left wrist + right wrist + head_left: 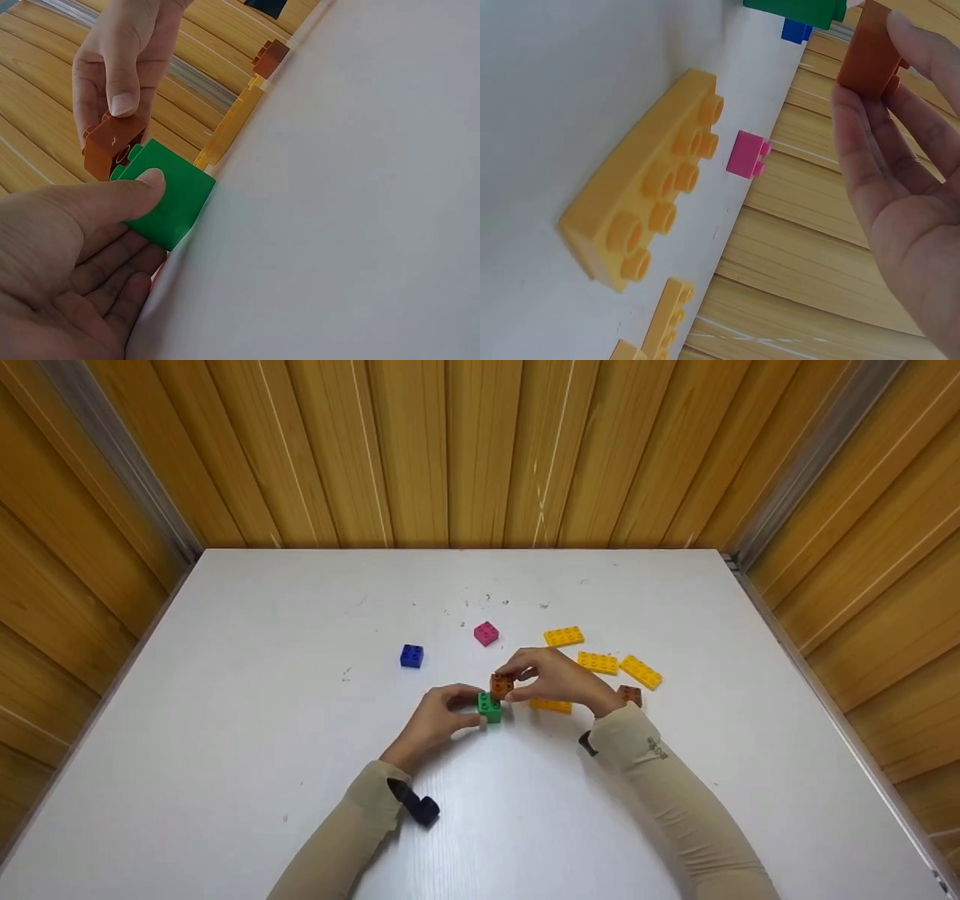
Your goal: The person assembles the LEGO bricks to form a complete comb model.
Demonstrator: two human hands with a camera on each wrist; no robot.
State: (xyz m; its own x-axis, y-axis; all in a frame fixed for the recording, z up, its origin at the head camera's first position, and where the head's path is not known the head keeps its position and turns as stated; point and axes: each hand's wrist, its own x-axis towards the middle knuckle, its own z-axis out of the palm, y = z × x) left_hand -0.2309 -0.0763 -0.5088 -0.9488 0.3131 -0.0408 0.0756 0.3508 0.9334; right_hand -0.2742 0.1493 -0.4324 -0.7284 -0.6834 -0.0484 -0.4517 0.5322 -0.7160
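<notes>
left hand [433,715] pinches the green brick [489,708], right hand [556,675] the brown brick [501,686], whose tilt, contact unclear from here, could seat it askew.

Green brick [799,9] cropped in right-wrist view, one yellow brick [553,706] part-hidden

Left forearm [334,832] slants in toward far right, right forearm [679,791] toward far left, both sleeved. Hands nearly meet mid-scene. Left hand [436,712] in a pinch: thumb [124,201] fairly straight, near side; fingers far side. Right hand [556,676] sits slightly farther out, also pinching, thumb on near side, fingers bent opposite.
</notes>
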